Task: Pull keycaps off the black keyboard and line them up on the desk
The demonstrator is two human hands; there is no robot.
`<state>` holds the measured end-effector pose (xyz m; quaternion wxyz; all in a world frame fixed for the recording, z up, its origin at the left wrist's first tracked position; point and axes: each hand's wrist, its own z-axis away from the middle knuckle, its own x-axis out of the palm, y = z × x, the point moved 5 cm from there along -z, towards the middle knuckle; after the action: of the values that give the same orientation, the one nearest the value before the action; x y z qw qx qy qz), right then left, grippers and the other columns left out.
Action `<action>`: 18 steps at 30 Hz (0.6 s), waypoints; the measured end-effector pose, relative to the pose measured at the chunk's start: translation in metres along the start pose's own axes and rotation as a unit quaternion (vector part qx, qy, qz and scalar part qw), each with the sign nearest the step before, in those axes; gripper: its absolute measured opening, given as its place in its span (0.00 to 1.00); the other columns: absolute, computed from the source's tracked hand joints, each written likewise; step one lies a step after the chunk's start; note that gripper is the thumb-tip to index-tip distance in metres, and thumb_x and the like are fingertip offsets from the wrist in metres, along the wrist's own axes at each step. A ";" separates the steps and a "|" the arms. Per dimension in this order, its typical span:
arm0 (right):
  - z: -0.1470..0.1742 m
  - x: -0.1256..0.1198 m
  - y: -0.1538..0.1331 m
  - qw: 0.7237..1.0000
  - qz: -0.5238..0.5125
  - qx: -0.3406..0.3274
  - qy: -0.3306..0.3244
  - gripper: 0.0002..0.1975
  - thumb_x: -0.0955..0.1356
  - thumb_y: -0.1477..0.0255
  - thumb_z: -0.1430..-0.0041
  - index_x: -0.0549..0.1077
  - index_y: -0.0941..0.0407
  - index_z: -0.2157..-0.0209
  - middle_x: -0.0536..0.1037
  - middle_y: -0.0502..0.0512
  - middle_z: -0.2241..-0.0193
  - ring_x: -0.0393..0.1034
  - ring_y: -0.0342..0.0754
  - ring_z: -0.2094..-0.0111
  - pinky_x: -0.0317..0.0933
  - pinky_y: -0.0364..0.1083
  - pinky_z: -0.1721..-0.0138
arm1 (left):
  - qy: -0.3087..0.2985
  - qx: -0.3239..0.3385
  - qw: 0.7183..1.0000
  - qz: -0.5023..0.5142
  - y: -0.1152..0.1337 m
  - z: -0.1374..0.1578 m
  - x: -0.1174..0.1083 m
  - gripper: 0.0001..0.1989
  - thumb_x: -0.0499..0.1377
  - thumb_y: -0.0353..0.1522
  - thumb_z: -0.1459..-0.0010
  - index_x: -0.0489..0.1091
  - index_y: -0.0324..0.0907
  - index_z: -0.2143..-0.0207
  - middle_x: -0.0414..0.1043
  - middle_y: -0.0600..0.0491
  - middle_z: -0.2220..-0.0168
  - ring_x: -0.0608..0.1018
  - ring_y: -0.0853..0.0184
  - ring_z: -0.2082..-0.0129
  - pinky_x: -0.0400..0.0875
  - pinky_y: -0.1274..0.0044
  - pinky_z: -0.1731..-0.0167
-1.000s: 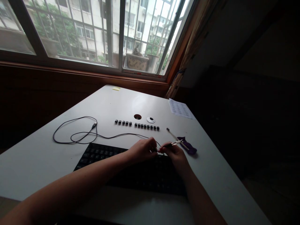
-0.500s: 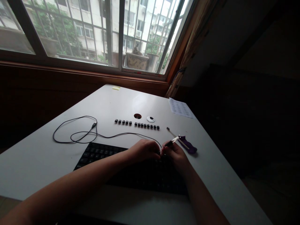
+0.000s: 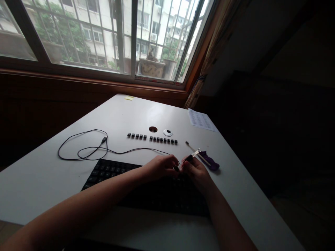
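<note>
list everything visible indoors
table: one, white, centre
keyboard: one, black, front
keycaps: thirteen, black, beyond keyboard
cable: one, black, left
hole: one, dark, mid table
ring: one, white, beside hole
sheet: one, white, far right
slips: count unclear, yellow, far edge
cloth: one, purple, right
stick: one, pale, across cloth
tool: one, dark-handled, right hand
piece: one, dark, left hand
window: one, grey, background
curtain: one, brownish, right
left hand: one, bare, centre
right hand: one, bare, centre

I hold my left grip (image 3: pixel 159 166) palm-down, fingers curled to a pinch, just beside my right grip (image 3: pixel 197 173), its fingers folded inward. Behind each grip, my left forearm (image 3: pixel 102 195) and right forearm (image 3: pixel 223 212) slant back and outward.
</note>
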<state>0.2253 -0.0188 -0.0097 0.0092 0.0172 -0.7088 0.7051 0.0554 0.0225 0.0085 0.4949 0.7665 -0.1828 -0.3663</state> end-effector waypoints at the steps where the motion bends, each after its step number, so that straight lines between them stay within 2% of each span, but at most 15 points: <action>1: 0.000 0.000 0.000 1.000 -0.009 -0.001 0.000 0.16 0.71 0.57 0.44 0.70 0.54 0.64 0.76 0.52 0.73 0.72 0.50 0.70 0.67 0.49 0.66 | 0.002 0.007 1.000 -0.010 0.001 0.000 -0.001 0.14 0.69 0.32 0.48 0.71 0.41 0.60 0.76 0.56 0.69 0.75 0.71 0.70 0.67 0.81 0.69; 6: -0.001 0.000 0.000 0.999 -0.051 0.002 0.000 0.14 0.72 0.60 0.43 0.71 0.54 0.64 0.76 0.51 0.73 0.72 0.48 0.70 0.67 0.47 0.66 | 0.002 0.018 1.000 -0.024 0.004 0.002 -0.002 0.14 0.68 0.34 0.46 0.72 0.40 0.58 0.75 0.56 0.71 0.74 0.72 0.72 0.67 0.82 0.71; 10: -0.001 -0.002 -0.002 0.997 -0.073 -0.013 0.012 0.13 0.73 0.60 0.43 0.71 0.54 0.65 0.75 0.50 0.73 0.72 0.47 0.70 0.68 0.47 0.63 | 0.004 0.051 0.999 -0.014 0.010 0.002 -0.003 0.11 0.66 0.32 0.43 0.74 0.39 0.57 0.76 0.53 0.68 0.77 0.71 0.70 0.71 0.81 0.67; 14: -0.001 -0.005 -0.005 0.995 -0.076 -0.044 0.056 0.13 0.73 0.60 0.45 0.72 0.53 0.65 0.75 0.49 0.72 0.73 0.47 0.70 0.69 0.49 0.62 | 0.033 0.104 0.993 0.047 0.018 0.001 -0.009 0.09 0.64 0.30 0.42 0.75 0.38 0.58 0.72 0.46 0.57 0.80 0.68 0.64 0.77 0.77 0.63; 18: -0.003 -0.010 -0.002 0.990 -0.065 -0.070 0.104 0.12 0.73 0.61 0.44 0.72 0.53 0.64 0.75 0.49 0.71 0.74 0.47 0.68 0.69 0.49 0.60 | 0.066 0.089 0.989 0.099 0.015 0.000 -0.014 0.10 0.64 0.31 0.42 0.75 0.36 0.58 0.71 0.46 0.58 0.80 0.67 0.63 0.79 0.74 0.60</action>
<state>0.2354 -0.0158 -0.0086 0.1296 -0.0104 -0.7491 0.6496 0.0469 0.0247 0.0274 0.4695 0.8081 -0.2565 -0.2466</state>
